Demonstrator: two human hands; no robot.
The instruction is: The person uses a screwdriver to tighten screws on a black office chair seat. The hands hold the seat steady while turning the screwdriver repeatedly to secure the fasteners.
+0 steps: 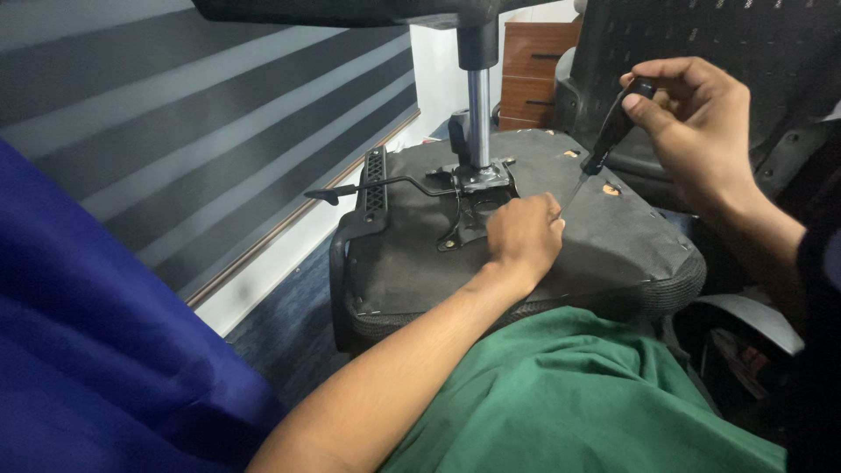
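Observation:
An office chair lies upturned, its black seat underside (613,236) facing me, with a metal mechanism plate (477,188) and a chrome gas cylinder (478,114) rising from it. My right hand (696,131) grips a black-handled screwdriver (613,131), tilted down-left, its tip at the seat beside my left hand. My left hand (524,235) rests as a loose fist on the seat just right of the plate; whether it pinches anything is hidden. A thin black lever (368,186) sticks out left from the mechanism.
A black armrest bracket (377,188) runs along the seat's left edge. Green cloth (578,403) covers my lap, blue fabric (96,350) fills the left foreground. A striped blind (201,123) hangs at left, a wooden drawer unit (530,74) stands behind, a black mesh chair back (745,52) at right.

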